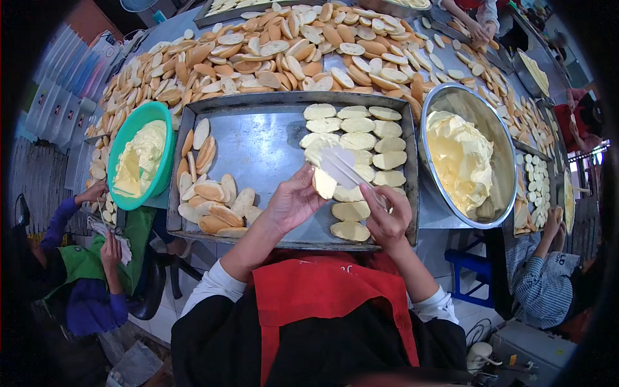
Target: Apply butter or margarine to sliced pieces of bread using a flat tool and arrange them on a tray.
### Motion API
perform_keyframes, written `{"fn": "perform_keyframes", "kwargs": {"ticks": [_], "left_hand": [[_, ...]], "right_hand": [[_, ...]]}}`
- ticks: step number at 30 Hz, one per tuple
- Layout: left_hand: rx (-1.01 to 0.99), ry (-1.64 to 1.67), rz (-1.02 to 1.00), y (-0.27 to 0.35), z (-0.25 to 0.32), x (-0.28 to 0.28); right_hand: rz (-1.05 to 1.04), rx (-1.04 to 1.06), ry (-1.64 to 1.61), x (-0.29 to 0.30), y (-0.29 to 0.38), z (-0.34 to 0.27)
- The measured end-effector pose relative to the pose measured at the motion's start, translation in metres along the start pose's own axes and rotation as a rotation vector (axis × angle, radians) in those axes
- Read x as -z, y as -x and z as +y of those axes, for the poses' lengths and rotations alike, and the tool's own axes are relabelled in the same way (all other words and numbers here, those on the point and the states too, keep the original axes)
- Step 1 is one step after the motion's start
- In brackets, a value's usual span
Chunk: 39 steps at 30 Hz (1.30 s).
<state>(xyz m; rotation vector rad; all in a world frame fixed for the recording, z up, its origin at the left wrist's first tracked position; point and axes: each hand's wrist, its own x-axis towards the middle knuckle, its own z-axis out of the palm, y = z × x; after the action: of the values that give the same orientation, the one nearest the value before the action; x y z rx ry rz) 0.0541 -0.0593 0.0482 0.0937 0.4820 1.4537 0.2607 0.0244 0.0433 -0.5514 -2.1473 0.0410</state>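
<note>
My left hand (298,196) holds an oval bread slice (325,184) topped with pale yellow cream, above a metal baking tray (242,100). Between the fingers of my right hand (389,213) is the handle of a spatula (344,167), whose pale, blurred blade lies against the slice's cream. Cream-coated slices (358,124) stand in rows on the tray's right side, some partly behind my hands. Uncoated bread slices (210,190) lie loosely heaped at the tray's left. A steel bowl of cream (459,159) stands just right of the tray.
A green bowl of cream (140,157) stands left of the tray. Behind the tray spreads a large heap of bread slices (275,48). Co-workers' hands show at the left (111,249), upper right (478,33) and right (553,225). A blue stool (469,275) stands below the table.
</note>
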Motion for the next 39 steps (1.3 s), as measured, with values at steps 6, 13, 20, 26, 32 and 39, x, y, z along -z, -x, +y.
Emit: {"fn": "perform_keyframes", "kwargs": {"ticks": [6, 13, 20, 26, 32, 39], "left_hand": [[-0.017, -0.04, 0.029, 0.001, -0.001, 0.014], [-0.139, -0.298, 0.202, 0.007, 0.019, 0.049], [-0.17, -1.129, 0.24, -0.007, 0.026, 0.073], [-0.464, -1.874, 0.293, -0.021, 0.021, 0.074], [-0.399, -1.778, 0.327, -0.034, 0.015, 0.078], [-0.516, -1.757, 0.353, -0.03, 0.015, 0.074]], "right_hand": [[0.019, -0.164, 0.006, -0.012, -0.016, 0.01], [0.112, -0.407, -0.086, 0.014, -0.011, 0.012], [0.147, -0.541, -0.073, 0.03, 0.009, 0.014], [0.189, -0.577, -0.053, 0.033, 0.017, 0.012], [0.185, -0.553, -0.052, 0.031, 0.021, 0.012], [0.146, -0.632, -0.151, 0.03, 0.023, 0.005]]}}
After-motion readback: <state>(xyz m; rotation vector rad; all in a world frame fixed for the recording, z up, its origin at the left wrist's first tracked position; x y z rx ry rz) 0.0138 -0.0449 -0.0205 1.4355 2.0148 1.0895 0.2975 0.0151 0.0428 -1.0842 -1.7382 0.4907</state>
